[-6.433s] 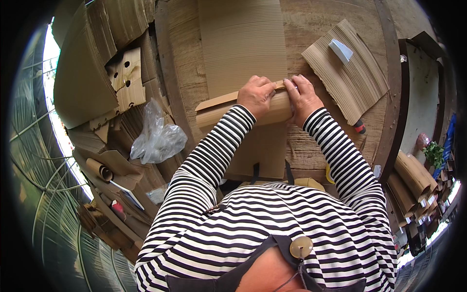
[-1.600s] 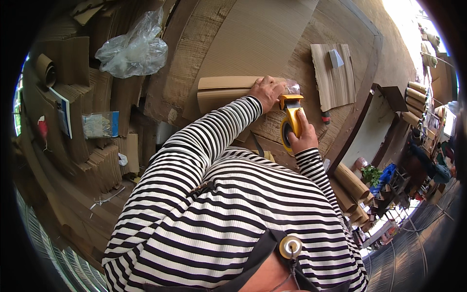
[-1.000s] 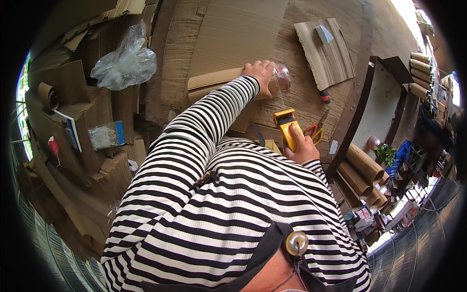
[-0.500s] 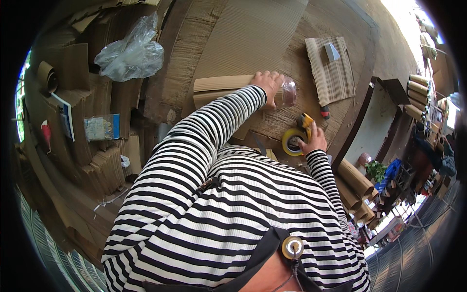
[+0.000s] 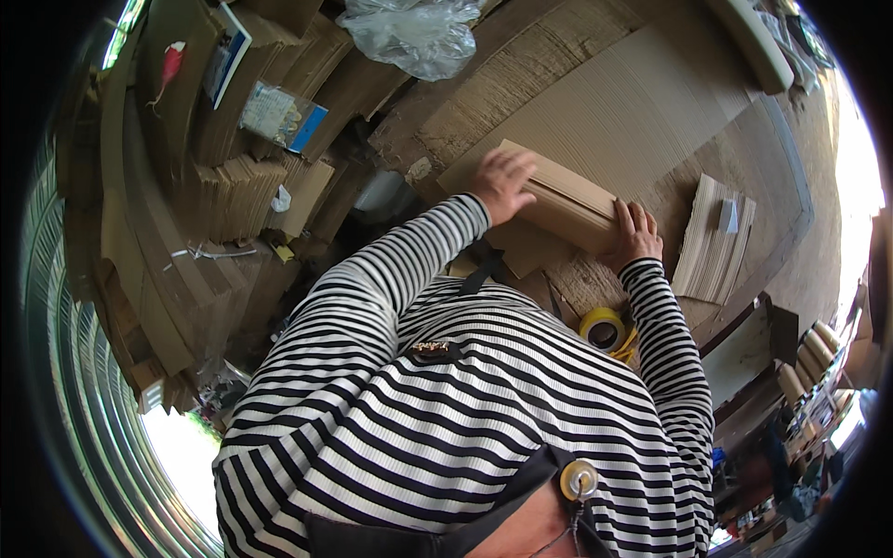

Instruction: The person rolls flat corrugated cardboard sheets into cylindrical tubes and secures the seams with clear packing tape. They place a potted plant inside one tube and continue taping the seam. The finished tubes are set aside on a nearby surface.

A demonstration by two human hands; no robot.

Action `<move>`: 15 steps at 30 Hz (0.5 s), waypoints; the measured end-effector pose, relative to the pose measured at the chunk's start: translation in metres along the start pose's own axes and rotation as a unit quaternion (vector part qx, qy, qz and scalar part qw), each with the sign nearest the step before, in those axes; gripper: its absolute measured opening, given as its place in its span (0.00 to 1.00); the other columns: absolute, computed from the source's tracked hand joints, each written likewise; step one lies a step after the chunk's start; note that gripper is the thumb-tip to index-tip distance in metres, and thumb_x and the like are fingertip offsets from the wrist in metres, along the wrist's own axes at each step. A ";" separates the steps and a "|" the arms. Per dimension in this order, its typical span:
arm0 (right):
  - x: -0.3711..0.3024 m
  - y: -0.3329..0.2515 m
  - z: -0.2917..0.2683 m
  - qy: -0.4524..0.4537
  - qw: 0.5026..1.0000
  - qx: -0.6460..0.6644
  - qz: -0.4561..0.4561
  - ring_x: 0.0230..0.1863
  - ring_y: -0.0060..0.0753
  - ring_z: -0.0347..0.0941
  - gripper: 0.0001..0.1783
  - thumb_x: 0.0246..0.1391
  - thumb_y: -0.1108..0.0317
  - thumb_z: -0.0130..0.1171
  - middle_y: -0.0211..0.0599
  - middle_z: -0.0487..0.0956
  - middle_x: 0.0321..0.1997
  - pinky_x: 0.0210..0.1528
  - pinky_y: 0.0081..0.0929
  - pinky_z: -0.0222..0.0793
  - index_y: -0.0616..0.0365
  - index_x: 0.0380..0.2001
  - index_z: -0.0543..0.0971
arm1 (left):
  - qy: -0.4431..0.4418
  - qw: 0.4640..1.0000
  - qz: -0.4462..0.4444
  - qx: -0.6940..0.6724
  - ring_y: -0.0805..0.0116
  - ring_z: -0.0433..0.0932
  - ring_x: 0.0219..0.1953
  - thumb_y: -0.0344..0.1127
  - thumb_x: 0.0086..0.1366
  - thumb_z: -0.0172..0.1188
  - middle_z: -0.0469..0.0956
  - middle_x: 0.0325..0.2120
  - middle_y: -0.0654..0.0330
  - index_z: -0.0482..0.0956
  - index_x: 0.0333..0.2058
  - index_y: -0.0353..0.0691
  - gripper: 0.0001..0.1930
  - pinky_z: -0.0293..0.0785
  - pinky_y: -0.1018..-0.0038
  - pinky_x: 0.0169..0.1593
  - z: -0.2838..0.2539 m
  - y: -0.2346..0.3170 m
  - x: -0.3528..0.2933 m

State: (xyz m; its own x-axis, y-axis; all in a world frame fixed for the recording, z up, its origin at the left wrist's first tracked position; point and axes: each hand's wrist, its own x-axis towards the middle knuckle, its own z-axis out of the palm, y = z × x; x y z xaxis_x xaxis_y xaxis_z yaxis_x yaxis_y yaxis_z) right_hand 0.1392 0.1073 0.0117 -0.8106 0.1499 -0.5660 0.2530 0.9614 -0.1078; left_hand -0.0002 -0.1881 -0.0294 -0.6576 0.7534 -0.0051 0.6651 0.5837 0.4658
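A long folded piece of brown cardboard [image 5: 569,200] lies slantwise on the work surface in front of me, with a seam along its top. My left hand [image 5: 505,184] is on its left end, fingers over the top and thumb on the near side. At the opposite end my right hand [image 5: 637,234] grips it, fingers bent over the top edge. Just below my right hand, near my body, sits a yellow tape roll [image 5: 603,328] with a yellow dispenser partly hidden by my sleeve. The cardboard's right end is covered by my right hand.
Under the work lies a large corrugated cardboard sheet [image 5: 642,98]. On the right is a ribbed cardboard piece [image 5: 714,240] with a small whitish piece on it. Cardboard stacks [image 5: 237,191] and a clear plastic bag [image 5: 414,35] stand at the left and back.
My right hand has left the tape dispenser and taken the cardboard's right end. The left hand has shifted from that end to the left one. The whole view has turned.
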 end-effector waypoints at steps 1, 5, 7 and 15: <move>0.000 0.001 -0.003 0.010 1.000 0.013 -0.013 0.74 0.50 0.54 0.65 0.29 0.52 0.82 0.38 0.59 0.74 0.72 0.51 0.60 0.41 0.72 0.58 | 0.090 0.994 -0.047 -0.029 0.53 0.67 0.65 0.42 0.61 0.69 0.69 0.62 0.51 0.70 0.60 0.39 0.31 0.60 0.55 0.69 -0.007 -0.017 -0.012; -0.002 0.023 0.015 0.103 0.988 0.070 -0.093 0.70 0.57 0.57 0.64 0.25 0.53 0.82 0.48 0.63 0.70 0.71 0.50 0.59 0.51 0.69 0.61 | 0.216 0.779 -0.374 -0.454 0.64 0.78 0.54 0.42 0.72 0.60 0.78 0.54 0.58 0.71 0.59 0.38 0.22 0.73 0.69 0.58 0.024 -0.068 -0.039; -0.005 0.036 0.020 0.159 0.974 0.098 -0.132 0.68 0.57 0.61 0.60 0.28 0.53 0.81 0.49 0.67 0.67 0.71 0.50 0.57 0.56 0.67 0.63 | 0.143 0.678 -0.431 -0.578 0.65 0.75 0.55 0.35 0.72 0.59 0.75 0.57 0.57 0.68 0.62 0.38 0.23 0.73 0.67 0.59 0.033 -0.064 -0.038; -0.012 0.056 0.040 0.173 0.973 0.127 -0.082 0.70 0.61 0.58 0.68 0.24 0.55 0.82 0.56 0.61 0.70 0.71 0.55 0.56 0.58 0.70 0.56 | 0.008 0.329 -0.450 -0.830 0.63 0.81 0.42 0.52 0.75 0.50 0.81 0.45 0.59 0.73 0.56 0.47 0.20 0.81 0.58 0.46 0.015 0.010 0.007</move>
State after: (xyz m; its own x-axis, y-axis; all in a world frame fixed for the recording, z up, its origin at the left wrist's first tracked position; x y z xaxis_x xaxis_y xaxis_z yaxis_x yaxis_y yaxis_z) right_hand 0.1841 0.1498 -0.0200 -0.9694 0.1105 -0.2190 0.1920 0.8975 -0.3969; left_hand 0.0072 -0.1721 -0.0377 -0.3353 0.4922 -0.8033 -0.9025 -0.4124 0.1240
